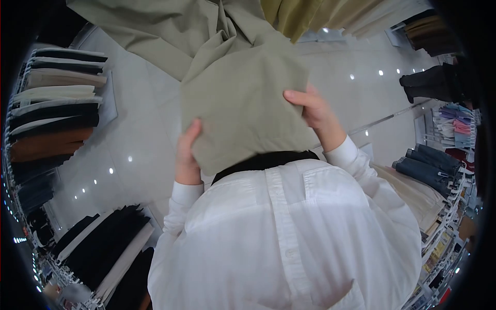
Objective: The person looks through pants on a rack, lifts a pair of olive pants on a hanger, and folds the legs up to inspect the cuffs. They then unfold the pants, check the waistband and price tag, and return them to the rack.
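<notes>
A pair of grey-green trousers (243, 103) is stretched out in front of my body, one wide leg end close to my waist. The fabric folds and bunches toward the top of the view, where part of it spreads to the upper left. My left hand (189, 150) grips the left edge of the cloth, thumb on top and fingers hidden beneath; it is slightly blurred. On the opposite edge, a bit farther from me, my right hand (311, 106) pinches the cloth with its thumb on top and its fingers mostly underneath.
Racks of hanging clothes (57, 108) line the left side, with dark garments (103, 248) at lower left. Jeans (429, 168) hang at right, and yellowish garments (310, 15) at the top. A person in dark clothing (434, 82) stands at upper right on the shiny tiled floor (129, 124).
</notes>
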Available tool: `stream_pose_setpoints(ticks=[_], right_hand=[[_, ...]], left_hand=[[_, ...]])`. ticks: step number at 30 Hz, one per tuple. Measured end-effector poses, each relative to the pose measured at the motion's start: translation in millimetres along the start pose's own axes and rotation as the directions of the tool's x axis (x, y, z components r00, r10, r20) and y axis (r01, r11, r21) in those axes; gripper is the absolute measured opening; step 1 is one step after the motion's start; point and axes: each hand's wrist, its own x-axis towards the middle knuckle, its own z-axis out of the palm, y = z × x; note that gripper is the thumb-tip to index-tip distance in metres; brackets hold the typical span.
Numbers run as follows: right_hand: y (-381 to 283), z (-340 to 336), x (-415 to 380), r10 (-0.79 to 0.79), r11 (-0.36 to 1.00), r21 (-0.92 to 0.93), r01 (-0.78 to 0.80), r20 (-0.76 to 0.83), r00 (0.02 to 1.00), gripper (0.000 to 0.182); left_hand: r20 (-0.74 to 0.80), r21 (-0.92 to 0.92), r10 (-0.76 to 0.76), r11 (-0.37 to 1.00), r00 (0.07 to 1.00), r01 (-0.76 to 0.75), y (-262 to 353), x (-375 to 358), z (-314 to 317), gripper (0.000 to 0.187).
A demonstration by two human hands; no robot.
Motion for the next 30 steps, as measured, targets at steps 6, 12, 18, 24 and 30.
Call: stream_pose_setpoints(ticks=[6, 12, 18, 24, 30], right_hand=[[-4, 1, -1, 0.04, 0.987, 0.162, -0.007, -0.2, 0.979, 0.048], [21, 17, 3, 0.076, 0.994, -0.054, -0.098, -0.315, 0.946, 0.04], [0, 22, 0, -0.056, 0.942, -0.311, -0.128, -0.522, 0.851, 0.028], [-2, 27, -1, -0.093, 0.974, -0.225, -0.031, -0.521, 0.848, 0.031], [-23, -19, -14, -0.661, 0.689, -0.699, 0.192, -0.499, 0.56, 0.037]], left_hand=[[0.364, -0.297, 0.118, 0.955, 0.924, -0.006, 14, 6, -1, 0.044], [0.117, -0.049, 0.123, 0.992, 0.985, -0.118, 6, 4, 15, 0.043], [0.023, 0.241, 0.361, 0.903, 0.932, -0.355, 12, -8, 34, 0.043], [0.043, 0.3, 0.424, 0.858, 0.905, -0.416, 2, -18, 33, 0.041], [-0.012, 0.234, 0.42, 0.883, 0.907, -0.406, -1, -23, 45, 0.041]])
